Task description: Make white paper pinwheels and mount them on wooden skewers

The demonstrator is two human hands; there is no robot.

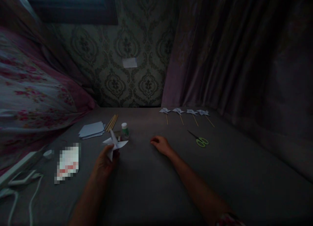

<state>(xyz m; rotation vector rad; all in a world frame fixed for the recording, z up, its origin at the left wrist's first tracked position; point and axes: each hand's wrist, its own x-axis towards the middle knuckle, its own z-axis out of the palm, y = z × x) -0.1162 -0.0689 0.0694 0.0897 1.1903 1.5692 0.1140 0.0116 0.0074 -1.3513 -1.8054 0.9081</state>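
Note:
My left hand (107, 159) is closed on a white paper pinwheel (115, 144) with pointed blades, held up above the table; no stick shows on it. My right hand (160, 145) rests low over the middle of the table, its fingers curled together. Whether anything small is between those fingertips is hidden. Just beyond the pinwheel stands a glue bottle (125, 130) with a white cap and green label. A small dark object (119, 138) beside it is partly covered by the blades. Scissors (201, 141) with green handles lie to the right of my right hand.
Several finished pinwheels on sticks (178, 112) lie along the table's back right. At the back left are a stack of white paper (91, 129) and a bundle of wooden sticks (112, 122). A power strip (18, 167) with white cables and a pixelated item (68, 162) occupy the left side.

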